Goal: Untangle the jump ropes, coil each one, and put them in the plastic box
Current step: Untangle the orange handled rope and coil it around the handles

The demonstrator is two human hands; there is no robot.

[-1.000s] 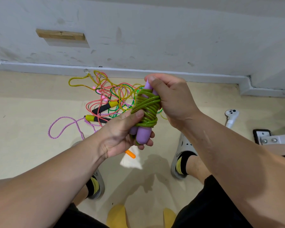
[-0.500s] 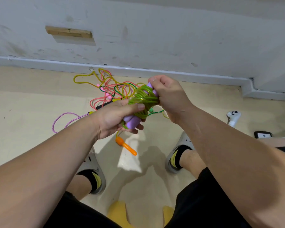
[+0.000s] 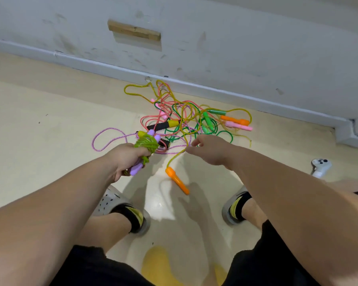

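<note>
Coiled rope: green cord wound tightly round two purple handles; held above the floor, just in front of the tangle.
Left grip: closed round the lower part of the bundle, fingers curled over the purple handles, with the coils standing out above the fist.
Handling: probably light. Looks smooth and springy, so likely to unwind if loosened. Best clamped across wraps and handles together, as here.
Right grip: empty as far as shows, with fingers loosely bent. Hovers over the near edge of the tangle, fingertips just beside a yellow cord; contact impossible to tell.
Tangle: pink, yellow and green cords looped through each other on the floor near the wall. Has a black-and-yellow handle, green handles and a pink handle among them; soft and floppy, apt to snag.
Next hold: orange handle at the end of the yellow cord, lying apart toward the feet. Looks stiff and easy to grasp, a safer pull than mid-cord.
Plastic box: not in view.
Surroundings: pale floor, scuffed wall, white controller well off to the right.
</note>
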